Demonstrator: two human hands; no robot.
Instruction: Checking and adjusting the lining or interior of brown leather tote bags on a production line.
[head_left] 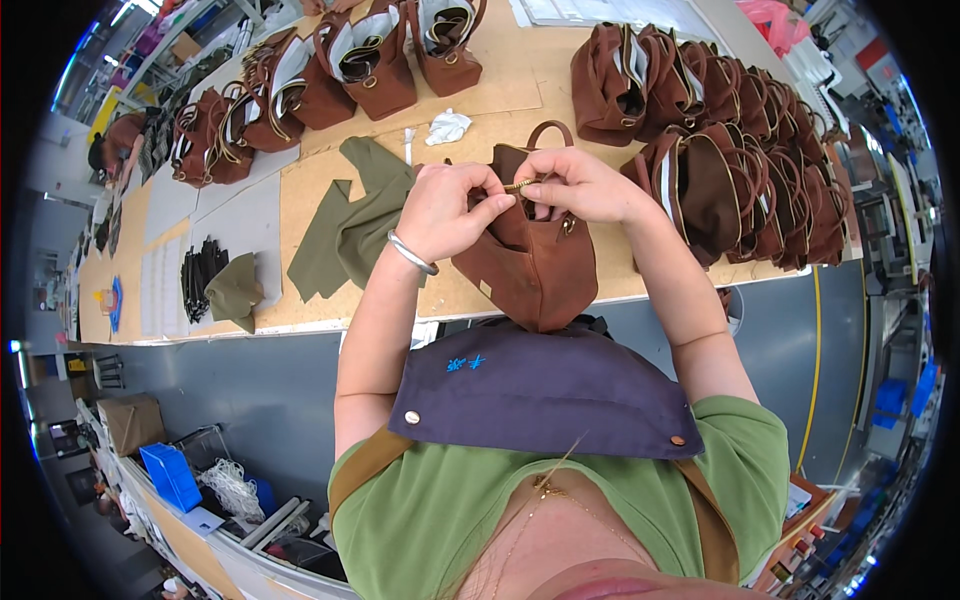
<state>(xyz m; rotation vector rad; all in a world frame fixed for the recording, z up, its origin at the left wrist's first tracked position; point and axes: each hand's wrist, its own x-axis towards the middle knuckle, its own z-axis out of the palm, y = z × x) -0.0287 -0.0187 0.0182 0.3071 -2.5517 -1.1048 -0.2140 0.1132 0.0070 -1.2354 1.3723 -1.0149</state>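
Observation:
A brown handbag [540,255] stands at the table's near edge, close against my apron, with its mouth facing up. One looped handle [552,130] rises at its far side. Over the opening, my left hand [452,205] and my right hand [572,185] meet, each with thumb and fingers pinched on a gold-toothed zipper [518,186]. The zipper runs between my fingertips; its slider is too small to make out. Left of the bag, close to my left wrist, lies a crumpled olive cloth [350,225].
Finished-looking brown handbags [375,75] stand along the far left, and many more crowd the right side [740,190]. A white crumpled scrap [448,126] lies beyond my hands. Dark strips [203,275] and a folded olive piece [236,292] sit at the left of the table [310,310].

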